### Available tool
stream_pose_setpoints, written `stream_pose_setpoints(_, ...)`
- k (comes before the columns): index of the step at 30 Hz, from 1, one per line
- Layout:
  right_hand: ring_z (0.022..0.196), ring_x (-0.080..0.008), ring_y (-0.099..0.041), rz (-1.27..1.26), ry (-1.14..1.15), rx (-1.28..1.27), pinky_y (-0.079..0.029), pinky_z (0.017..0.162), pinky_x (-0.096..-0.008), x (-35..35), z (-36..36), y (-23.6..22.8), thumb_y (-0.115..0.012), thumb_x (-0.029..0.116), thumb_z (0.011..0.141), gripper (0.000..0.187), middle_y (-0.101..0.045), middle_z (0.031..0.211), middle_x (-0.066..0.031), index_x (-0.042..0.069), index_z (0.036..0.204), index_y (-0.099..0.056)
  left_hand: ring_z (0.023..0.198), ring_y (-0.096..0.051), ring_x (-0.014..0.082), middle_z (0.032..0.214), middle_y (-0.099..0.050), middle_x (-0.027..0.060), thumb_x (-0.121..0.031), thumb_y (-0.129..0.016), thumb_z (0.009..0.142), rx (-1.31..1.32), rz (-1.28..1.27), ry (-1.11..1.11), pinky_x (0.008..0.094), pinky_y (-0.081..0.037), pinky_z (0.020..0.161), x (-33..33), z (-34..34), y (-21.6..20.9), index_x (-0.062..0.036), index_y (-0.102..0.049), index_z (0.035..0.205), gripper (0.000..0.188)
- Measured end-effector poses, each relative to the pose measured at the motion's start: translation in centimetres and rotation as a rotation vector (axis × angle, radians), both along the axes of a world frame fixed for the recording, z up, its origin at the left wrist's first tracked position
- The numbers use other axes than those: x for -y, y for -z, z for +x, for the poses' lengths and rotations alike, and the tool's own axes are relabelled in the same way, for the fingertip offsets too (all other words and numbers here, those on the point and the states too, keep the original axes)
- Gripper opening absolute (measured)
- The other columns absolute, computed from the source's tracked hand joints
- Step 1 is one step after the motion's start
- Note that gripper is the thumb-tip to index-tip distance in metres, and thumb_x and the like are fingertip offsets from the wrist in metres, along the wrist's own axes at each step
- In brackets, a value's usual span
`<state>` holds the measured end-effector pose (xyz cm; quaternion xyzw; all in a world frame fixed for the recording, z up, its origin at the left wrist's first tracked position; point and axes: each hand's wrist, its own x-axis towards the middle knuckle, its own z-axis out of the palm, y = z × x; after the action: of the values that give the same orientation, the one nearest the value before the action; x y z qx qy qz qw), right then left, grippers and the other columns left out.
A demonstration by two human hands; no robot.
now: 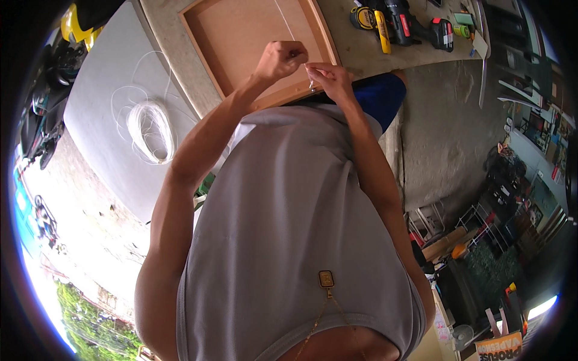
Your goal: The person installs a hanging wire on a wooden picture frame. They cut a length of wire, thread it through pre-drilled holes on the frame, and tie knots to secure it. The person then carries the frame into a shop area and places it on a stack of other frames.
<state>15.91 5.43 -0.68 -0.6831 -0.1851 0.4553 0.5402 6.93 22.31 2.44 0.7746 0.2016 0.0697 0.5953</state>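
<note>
A shallow wooden frame with a flat back panel (235, 36) lies on the table just in front of my body. Over its near right corner, my left hand (282, 60) is closed in a fist on a thin white cord (285, 18), which stretches away across the panel. Close beside it, my right hand (332, 80) pinches the cord between thumb and fingertips. Below those fingertips, a small shiny metal piece (312, 88) shows at the near rim with white cord at it. Whether it is fixed to the wood I cannot tell.
A loose coil of white cord (138, 129) rests on a grey surface (96, 108) to the left. At the far right of the table lie a tape measure (363, 18), a yellow hand tool (382, 33) and a black power drill (398, 21) with a red-and-black battery (442, 35).
</note>
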Motion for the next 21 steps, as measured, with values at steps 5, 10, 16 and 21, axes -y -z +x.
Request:
stream_pose_setpoints(5,0.084,-0.0090,-0.059,0.039,0.035,-0.045,-0.046,0.076,-0.0213,0.1,0.0,-1.9,-0.065,0.016,0.084,0.022,-0.066,0.089,-0.0055,-0.002,0.097,-0.065,0.052,-0.056,0.0098,0.064,-0.061,0.0065,-0.013,-0.057,0.080,-0.026,-0.097,-0.019,0.0247,-0.047,0.048,1.2,1.3,-0.1,0.0009,-0.065,0.082,0.016)
stream_pose_setpoints(10,0.084,-0.0075,-0.059,0.067,0.125,-0.114,-0.044,0.080,-0.0213,1.0,0.0,-0.3,-0.061,0.014,0.086,0.017,-0.065,0.088,-0.0034,-0.001,0.093,-0.063,0.048,-0.059,0.0114,0.064,-0.063,0.0090,-0.013,-0.057,0.079,-0.221,-0.350,-0.244,0.0245,-0.050,0.046,1.5,-0.9,1.3,0.0021,-0.066,0.082,0.018)
stream_pose_setpoints(16,0.082,-0.0073,-0.058,0.107,0.169,-0.105,-0.044,0.077,-0.0211,1.2,-0.3,-0.4,-0.060,0.014,0.087,0.016,-0.065,0.086,-0.0033,-0.001,0.092,-0.064,0.052,-0.061,0.0120,0.064,-0.063,0.0079,-0.011,-0.058,0.081,-0.355,-0.473,-0.087,0.0243,-0.054,0.050,3.6,-1.5,2.2,0.0018,-0.067,0.081,0.015)
stream_pose_setpoints(21,0.079,-0.0078,-0.058,0.123,0.219,-0.102,-0.044,0.076,-0.0211,0.9,-0.4,-0.9,-0.060,0.013,0.087,0.016,-0.065,0.083,-0.0032,-0.001,0.092,-0.064,0.051,-0.061,0.0113,0.062,-0.063,0.0063,-0.013,-0.060,0.080,-0.332,-0.430,-0.081,0.0235,-0.052,0.049,3.8,-1.4,3.2,0.0012,-0.067,0.081,0.016)
